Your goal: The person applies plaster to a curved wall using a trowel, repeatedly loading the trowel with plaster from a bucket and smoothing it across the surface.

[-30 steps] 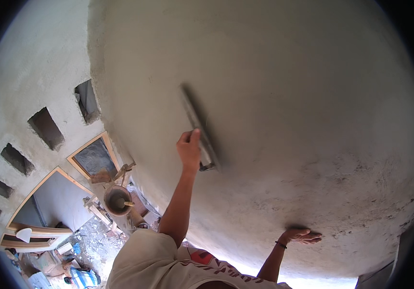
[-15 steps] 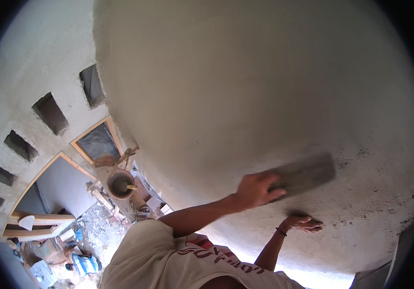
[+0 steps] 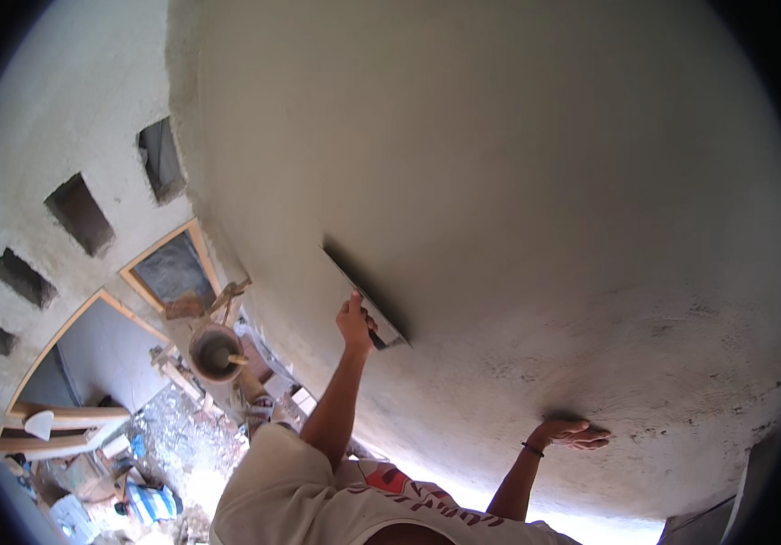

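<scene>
My left hand (image 3: pixel 354 324) is closed around the handle of a flat rectangular plastering trowel (image 3: pixel 380 313). The blade slants across the grey plastered wall (image 3: pixel 499 182), one long edge close against it, and casts a dark shadow there. Farther right and lower, my right hand (image 3: pixel 572 434) lies against the same wall, its fingers stretched to the right and nothing in it. A dark band circles that wrist. The plaster looks smooth over most of the wall and rough and pitted near my right hand.
At the left, a bucket (image 3: pixel 216 352) with a handled tool in it stands on a wooden support. Beyond are a wall with several rectangular openings (image 3: pixel 80 213) and wood-framed openings (image 3: pixel 173 266). Below, a person in a checked shirt (image 3: pixel 150 502) is near the littered floor (image 3: pixel 177 431).
My left hand has swept the trowel leftward and up the wall, and the blade has turned from nearly level to steeply slanted. My right hand has stayed at almost the same spot.
</scene>
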`<state>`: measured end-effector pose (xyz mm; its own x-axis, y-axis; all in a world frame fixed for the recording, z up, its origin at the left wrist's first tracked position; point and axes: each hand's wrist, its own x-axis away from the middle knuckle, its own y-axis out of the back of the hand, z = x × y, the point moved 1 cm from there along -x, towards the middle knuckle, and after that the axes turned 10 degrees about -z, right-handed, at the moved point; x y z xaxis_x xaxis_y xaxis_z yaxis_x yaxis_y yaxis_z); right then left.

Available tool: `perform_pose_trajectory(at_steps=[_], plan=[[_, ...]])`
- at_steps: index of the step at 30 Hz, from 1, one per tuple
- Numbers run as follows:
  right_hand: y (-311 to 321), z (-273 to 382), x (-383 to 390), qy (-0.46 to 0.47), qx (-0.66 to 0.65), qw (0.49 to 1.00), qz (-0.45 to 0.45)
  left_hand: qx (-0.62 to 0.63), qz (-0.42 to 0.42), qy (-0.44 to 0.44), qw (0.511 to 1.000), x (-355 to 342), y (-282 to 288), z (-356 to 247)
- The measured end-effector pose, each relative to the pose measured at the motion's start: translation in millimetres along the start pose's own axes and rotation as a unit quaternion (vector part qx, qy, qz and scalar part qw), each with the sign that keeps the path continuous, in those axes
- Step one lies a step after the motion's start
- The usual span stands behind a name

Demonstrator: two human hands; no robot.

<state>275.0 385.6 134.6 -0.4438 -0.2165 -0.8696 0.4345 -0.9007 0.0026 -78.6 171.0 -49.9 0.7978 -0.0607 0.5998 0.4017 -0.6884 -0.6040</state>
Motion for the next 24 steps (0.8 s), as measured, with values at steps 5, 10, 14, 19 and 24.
perform_pose_trajectory(at_steps=[5,10,14,19,24], plan=[[-0.8,4.8,2.7,-0.016,0.004,1.000,0.008,-0.182,0.059,-0.348,0.918,137.0,-103.1,-55.1],[-0.1,8.0,-0.7,0.017,-0.033,0.999,-0.013,-0.243,0.232,-0.503,0.796,249.2,-154.5,-67.2],[0.9,1.2,2.1,0.021,-0.030,0.999,-0.017,-0.333,0.384,-0.497,0.703,295.1,-152.7,-65.4],[-0.6,-4.2,-2.2,0.027,-0.023,0.999,-0.041,-0.272,0.439,-0.431,0.740,257.1,-150.8,-142.0],[0.1,2.3,0.0,0.016,-0.025,0.999,-0.041,-0.230,0.253,-0.621,0.705,178.6,-218.0,-315.4]])
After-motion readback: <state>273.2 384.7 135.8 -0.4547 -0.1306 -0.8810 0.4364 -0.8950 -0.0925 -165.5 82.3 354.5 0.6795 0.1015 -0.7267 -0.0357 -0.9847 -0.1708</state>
